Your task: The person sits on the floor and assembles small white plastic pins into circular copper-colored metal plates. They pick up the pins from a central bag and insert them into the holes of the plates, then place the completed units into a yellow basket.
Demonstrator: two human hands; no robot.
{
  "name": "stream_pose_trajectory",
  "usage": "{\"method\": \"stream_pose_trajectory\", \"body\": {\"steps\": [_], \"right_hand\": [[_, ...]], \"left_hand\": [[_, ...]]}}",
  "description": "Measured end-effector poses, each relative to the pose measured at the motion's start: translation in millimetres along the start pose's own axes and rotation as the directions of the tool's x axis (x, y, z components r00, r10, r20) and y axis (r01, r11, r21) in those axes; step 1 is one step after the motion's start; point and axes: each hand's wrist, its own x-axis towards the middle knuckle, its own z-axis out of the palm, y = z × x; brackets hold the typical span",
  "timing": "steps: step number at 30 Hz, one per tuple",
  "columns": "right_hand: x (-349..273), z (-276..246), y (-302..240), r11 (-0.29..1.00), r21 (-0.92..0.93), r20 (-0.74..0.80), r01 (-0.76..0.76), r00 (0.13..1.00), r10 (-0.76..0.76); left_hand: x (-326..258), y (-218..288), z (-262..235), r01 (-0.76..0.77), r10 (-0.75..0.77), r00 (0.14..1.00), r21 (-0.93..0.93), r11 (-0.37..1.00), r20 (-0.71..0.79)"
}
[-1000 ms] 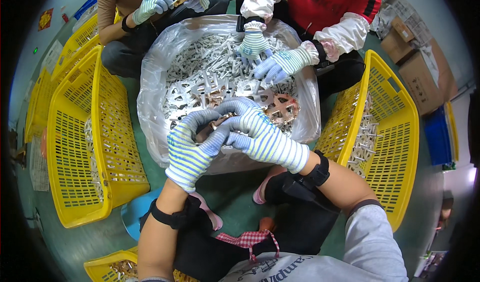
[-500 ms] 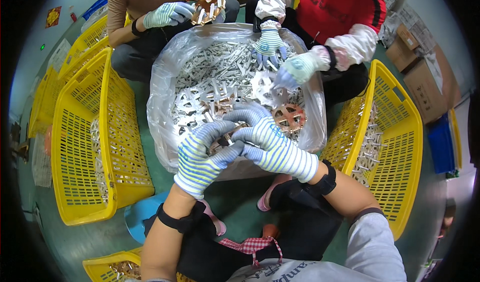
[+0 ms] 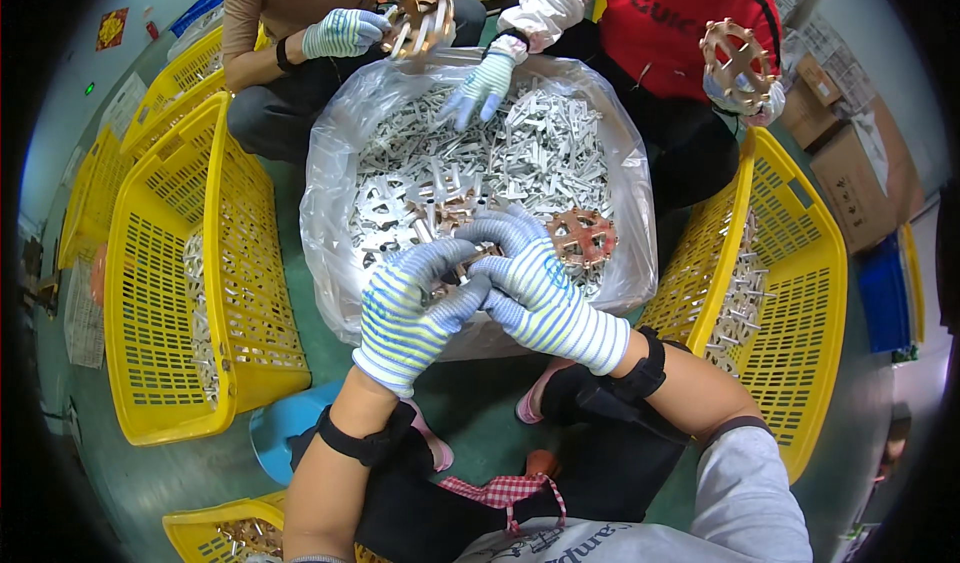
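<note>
My left hand [image 3: 412, 313], in a striped glove with grey fingertips, is closed with thumb and fingers curled inward. Opposite it, my right hand [image 3: 540, 288] in a matching glove is closed too, its fingertips meeting those of the left. Between them they hold a copper-coloured metal part [image 3: 480, 254], mostly covered by the gloves, with short silvery pieces at it. Beneath is a large plastic-lined bin [image 3: 326, 198] of metal pieces. A copper-coloured spoked wheel [image 3: 582, 236] lies on the pieces just right of my right hand.
Loose silvery strips [image 3: 550, 128] fill the bin's far side. Tall yellow baskets [image 3: 215, 263] stand left, another yellow basket [image 3: 800, 303] right. Two co-workers sit opposite; one holds a copper-coloured wheel [image 3: 738, 63], the other a similar wheel [image 3: 420, 23]. A blue basin [image 3: 285, 431] is near my left leg.
The co-worker at the right has lifted a copper-coloured wheel out to the right, and that person's other hand has moved left over the strips. My hands have barely moved.
</note>
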Motion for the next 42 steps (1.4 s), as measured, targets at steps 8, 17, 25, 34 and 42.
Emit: {"method": "stream_pose_trajectory", "body": {"steps": [8,17,25,34,42], "right_hand": [[-14,-27,61,0.784,0.128,0.062,-0.608,0.794,0.605],[-56,39,94,0.783,-0.53,0.654,-0.325,0.431,0.621],[-47,27,77,0.738,-0.584,0.631,-0.337,0.384,0.674],[-19,-23,66,0.83,0.126,0.182,-0.543,0.836,0.518],[13,-27,6,0.998,0.013,0.022,-0.069,0.997,0.068]], "left_hand": [[15,-25,-35,0.425,-0.459,0.888,-0.314,0.849,-0.037],[11,-27,-30,0.356,-0.373,0.928,-0.324,0.877,0.011],[9,-33,-24,0.522,-0.506,0.85,-0.373,0.767,0.148],[0,-30,-25,0.575,-0.528,0.818,-0.368,0.731,0.231],[-1,-28,-4,0.611,-0.53,0.789,-0.305,0.731,0.312]]}}
